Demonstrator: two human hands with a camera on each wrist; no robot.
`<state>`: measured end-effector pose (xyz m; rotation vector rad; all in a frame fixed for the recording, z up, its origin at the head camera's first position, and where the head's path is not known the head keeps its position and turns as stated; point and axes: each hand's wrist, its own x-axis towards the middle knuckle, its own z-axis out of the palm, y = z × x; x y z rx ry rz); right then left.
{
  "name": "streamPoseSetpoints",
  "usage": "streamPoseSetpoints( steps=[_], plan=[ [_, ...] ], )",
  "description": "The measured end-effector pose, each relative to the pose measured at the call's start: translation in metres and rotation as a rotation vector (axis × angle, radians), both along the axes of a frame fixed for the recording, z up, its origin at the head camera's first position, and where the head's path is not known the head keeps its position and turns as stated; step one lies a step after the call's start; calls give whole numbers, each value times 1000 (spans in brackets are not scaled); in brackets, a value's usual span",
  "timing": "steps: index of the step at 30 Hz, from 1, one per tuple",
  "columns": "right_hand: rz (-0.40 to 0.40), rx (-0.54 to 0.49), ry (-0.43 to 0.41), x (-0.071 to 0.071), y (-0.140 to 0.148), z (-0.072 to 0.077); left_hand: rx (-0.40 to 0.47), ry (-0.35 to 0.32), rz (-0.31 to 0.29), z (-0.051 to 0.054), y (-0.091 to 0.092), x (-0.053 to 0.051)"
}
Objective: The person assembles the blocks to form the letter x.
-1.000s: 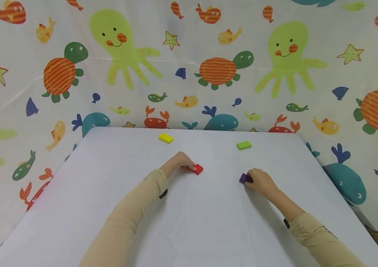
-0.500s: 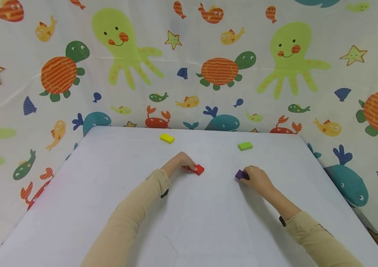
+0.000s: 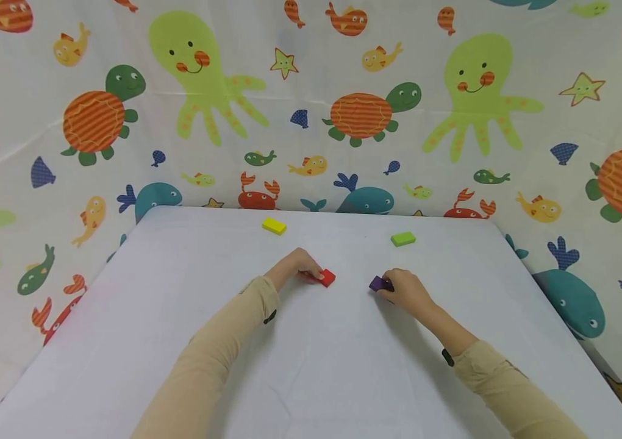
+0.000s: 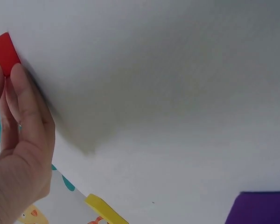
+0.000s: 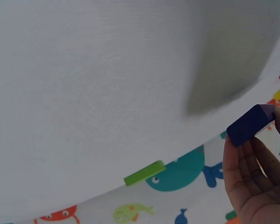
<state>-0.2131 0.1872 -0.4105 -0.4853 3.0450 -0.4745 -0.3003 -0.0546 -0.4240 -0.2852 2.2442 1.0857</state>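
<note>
Near the middle of the table, my left hand point(image 3: 301, 264) pinches a red block point(image 3: 327, 278) by its left end. The left wrist view shows the red block point(image 4: 5, 53) between thumb and fingers. To the right of it, my right hand point(image 3: 407, 291) grips a purple block point(image 3: 378, 284), whose left end sticks out from the fingers. In the right wrist view the purple block point(image 5: 249, 125) is held at the fingertips of my right hand point(image 5: 256, 175). A gap of table separates the two blocks.
A yellow block point(image 3: 274, 226) lies at the back of the white table point(image 3: 311, 378), left of centre. A light green block point(image 3: 403, 238) lies at the back right. Behind the table's far edge hangs a cloth point(image 3: 300, 36) printed with sea animals.
My right hand has moved left with the purple block, closer to the red one. My left hand and the red block stay in about the same place.
</note>
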Motion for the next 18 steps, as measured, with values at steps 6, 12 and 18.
streamPoseSetpoints(
  steps=[6,12,18],
  plan=[
    [-10,-43,-2,-2,-11,2,-3,-27,-12,-17,-1,-16],
    [11,-54,1,-4,-20,2,6,-10,2,5,1,5],
    [7,-63,-23,-7,-32,-2,-22,15,-25,9,0,10]
  ],
)
